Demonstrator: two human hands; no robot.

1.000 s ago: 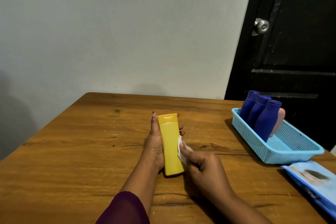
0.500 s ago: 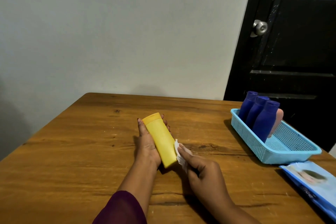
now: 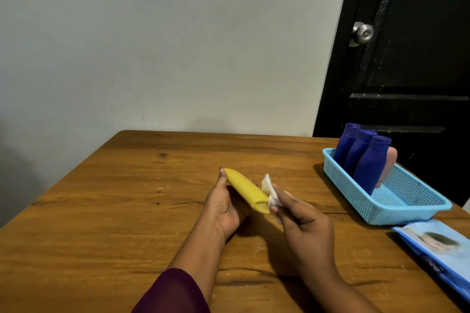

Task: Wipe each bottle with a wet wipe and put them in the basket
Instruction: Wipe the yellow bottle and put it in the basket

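Yellow bottle [image 3: 245, 189] under the wipe [image 3: 270, 192]

Head view: mid-table, the left hand [image 3: 223, 208] grips the bottle, its long axis running ten o'clock to four o'clock. The right hand [image 3: 302, 226] pinches the wipe against its four o'clock end. The basket [image 3: 356, 193] lies at two o'clock, well apart and nearer the right hand, with blue bottles [image 3: 366, 160] standing inside.

One basket [image 3: 396, 213] holds three blue bottles [image 3: 358, 157], one pink bottle [image 3: 389, 162]; left of it one yellow bottle [image 3: 245, 189], one wet wipe [image 3: 270, 192]
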